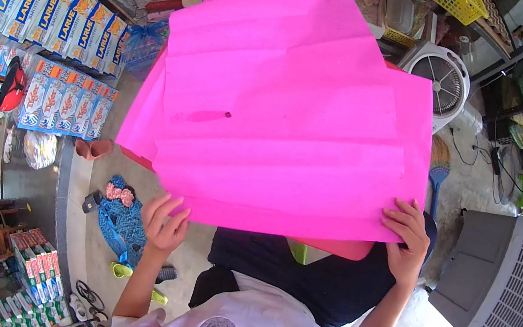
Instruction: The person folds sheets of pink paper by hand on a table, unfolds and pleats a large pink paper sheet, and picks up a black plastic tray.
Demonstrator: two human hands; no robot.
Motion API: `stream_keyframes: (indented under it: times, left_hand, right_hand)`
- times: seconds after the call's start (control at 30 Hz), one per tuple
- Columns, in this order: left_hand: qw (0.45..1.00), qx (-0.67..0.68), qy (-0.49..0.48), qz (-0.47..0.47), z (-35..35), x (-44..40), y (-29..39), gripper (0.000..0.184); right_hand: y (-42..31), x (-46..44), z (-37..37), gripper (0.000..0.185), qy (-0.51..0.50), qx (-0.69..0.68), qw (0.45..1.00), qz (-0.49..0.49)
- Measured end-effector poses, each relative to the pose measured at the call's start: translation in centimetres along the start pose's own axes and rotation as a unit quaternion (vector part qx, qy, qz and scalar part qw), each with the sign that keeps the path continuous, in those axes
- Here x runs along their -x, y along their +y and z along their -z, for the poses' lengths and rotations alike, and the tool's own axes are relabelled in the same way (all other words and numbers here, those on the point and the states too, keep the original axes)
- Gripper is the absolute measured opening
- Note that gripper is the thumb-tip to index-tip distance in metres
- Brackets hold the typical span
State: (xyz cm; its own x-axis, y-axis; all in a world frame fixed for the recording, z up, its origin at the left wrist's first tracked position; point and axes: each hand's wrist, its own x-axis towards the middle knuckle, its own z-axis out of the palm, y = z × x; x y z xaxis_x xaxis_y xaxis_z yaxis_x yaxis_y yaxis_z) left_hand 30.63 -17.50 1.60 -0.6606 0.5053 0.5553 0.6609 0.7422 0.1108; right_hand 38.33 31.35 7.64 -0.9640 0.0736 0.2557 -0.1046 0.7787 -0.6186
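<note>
A large sheet of bright pink paper (279, 139) spreads out in front of me, with fold creases across it and a small dark spot left of its middle. More pink paper shows along its left and right edges. My left hand (164, 222) pinches the near left corner, fingers on top. At the near right edge, my right hand (406, 234) grips the sheet with its fingers over the top. Beneath the paper, parts of a red surface (337, 246) stick out; most of it is hidden.
Stacked beer cartons (59, 15) stand at the left. A white fan (440, 82) and a broom (439, 168) are beyond the paper's right side. A grey air cooler (497, 276) stands at the right. On the floor at left lie a blue knitted bag (123, 224) and green slippers (120, 270).
</note>
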Motion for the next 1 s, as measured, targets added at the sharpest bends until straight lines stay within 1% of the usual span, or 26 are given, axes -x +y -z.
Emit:
stream_keyframes:
  times: [0.1,0.2,0.23,0.33,0.4,0.5,0.6,0.63,0.7,0.73,0.8,0.9,1.0]
  left_hand:
    - [0.999,0.037,0.0,0.006,-0.5,1.1,-0.4,0.024]
    - [0.998,0.04,-0.042,0.027,-0.7,0.6,-0.5,0.027]
    - [0.998,0.041,-0.043,0.019,-0.7,0.6,-0.6,0.028]
    - [0.997,0.047,-0.055,0.004,-0.5,0.7,-1.0,0.029]
    - [0.996,0.057,-0.075,0.002,-0.1,0.6,-1.2,0.028]
    - [0.994,0.071,-0.081,0.032,-0.1,0.9,-1.2,0.03]
    - [0.989,0.091,-0.07,0.098,-0.5,1.7,-1.0,0.031]
    - [0.982,0.114,-0.064,0.133,-0.7,1.9,-0.8,0.03]
    - [0.965,0.158,-0.053,0.204,-0.7,2.3,-0.4,0.029]
    - [0.956,0.177,-0.048,0.229,-0.8,2.3,-0.3,0.025]
    - [0.936,0.214,-0.037,0.278,-0.8,2.2,0.2,0.019]
    - [0.9,0.28,-0.04,0.332,-1.4,3.1,0.4,0.017]
    - [0.801,0.393,-0.014,0.452,-2.5,5.0,0.4,0.015]
  right_hand:
    - [0.1,0.0,-0.1,0.031,0.005,-0.008,1.0,-0.013]
    - [0.3,0.1,0.1,0.03,0.013,-0.025,0.999,-0.031]
    - [0.3,0.2,0.1,0.03,0.015,-0.032,0.999,-0.038]
    - [0.5,0.4,0.4,0.03,0.005,0.01,1.0,-0.028]
    - [0.3,0.7,0.7,0.031,0.007,0.022,0.999,-0.047]
    - [0.6,1.0,1.3,0.031,0.004,0.037,0.998,-0.058]
    - [1.1,1.3,1.7,0.03,0.0,0.048,0.997,-0.058]
    - [1.3,1.4,1.8,0.03,-0.001,0.05,0.997,-0.057]
    - [1.1,1.2,1.9,0.026,0.002,0.032,0.997,-0.065]
    - [1.0,1.0,1.9,0.025,0.003,0.022,0.997,-0.067]
    - [1.0,1.0,1.7,0.019,0.019,0.019,0.997,-0.079]
    - [0.9,0.8,1.5,0.013,0.039,0.018,0.996,-0.079]
    - [0.8,0.7,1.1,0.01,0.055,-0.002,0.994,-0.097]
